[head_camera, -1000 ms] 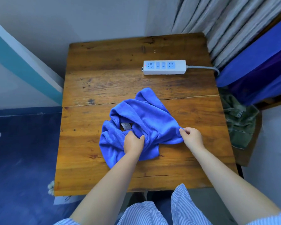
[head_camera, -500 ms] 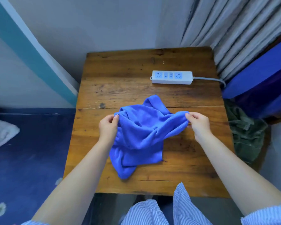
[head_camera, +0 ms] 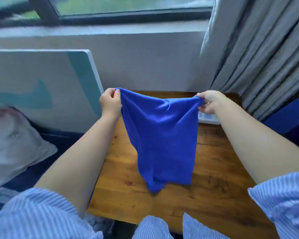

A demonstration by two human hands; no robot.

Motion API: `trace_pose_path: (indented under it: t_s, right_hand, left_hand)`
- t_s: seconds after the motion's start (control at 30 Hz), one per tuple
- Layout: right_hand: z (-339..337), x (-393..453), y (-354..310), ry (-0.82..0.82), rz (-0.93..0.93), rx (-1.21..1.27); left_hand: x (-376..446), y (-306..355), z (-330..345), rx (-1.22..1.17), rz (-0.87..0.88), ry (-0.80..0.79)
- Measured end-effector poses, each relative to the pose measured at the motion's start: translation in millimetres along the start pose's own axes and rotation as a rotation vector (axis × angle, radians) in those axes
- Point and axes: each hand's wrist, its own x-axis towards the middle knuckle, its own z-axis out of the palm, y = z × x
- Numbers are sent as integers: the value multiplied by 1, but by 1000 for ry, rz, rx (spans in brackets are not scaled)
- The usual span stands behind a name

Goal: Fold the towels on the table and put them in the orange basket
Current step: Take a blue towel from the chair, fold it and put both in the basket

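Note:
A blue towel (head_camera: 160, 137) hangs in the air above the wooden table (head_camera: 214, 187), stretched between both hands. My left hand (head_camera: 110, 102) pinches its upper left corner. My right hand (head_camera: 208, 101) pinches the upper right corner. The towel's lower end droops to the tabletop near the table's middle. The orange basket is not in view.
A white power strip (head_camera: 208, 119) lies on the table behind the towel, partly hidden by my right arm. Grey curtains (head_camera: 257, 49) hang at the right. A white and teal panel (head_camera: 41, 83) and a pillow (head_camera: 12, 144) are at the left. A window runs along the top.
Both hands have lifted the towel off the table and spread it between them. The camera has tilted up, so the window now shows.

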Motion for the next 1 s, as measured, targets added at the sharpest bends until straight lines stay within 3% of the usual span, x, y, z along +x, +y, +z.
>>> trace_pose_path:
  t_s: [0.2, 0.37, 0.53, 0.7, 0.8, 1.0]
  right_hand:
    - [49, -37, -92, 12, -487, 88]
    - [49, -63, -134, 26, -702, 14]
    - [42, -46, -89, 69, -651, -312]
    - [32, -19, 10, 110, -458, -645]
    - [17, -7, 73, 116, -244, -916]
    - [-18, -13, 186, 46, -47, -1137]
  left_hand:
    - [49, 75, -22, -203, 60, 165]
    - [74, 89, -51, -245, 86, 292]
    - [52, 47, -59, 97, 7, 162]
    - [10, -28, -58, 550, -199, -110]
    - [-16, -77, -57, 772, -357, -255]
    - [-79, -150, -64, 1067, -558, -624]
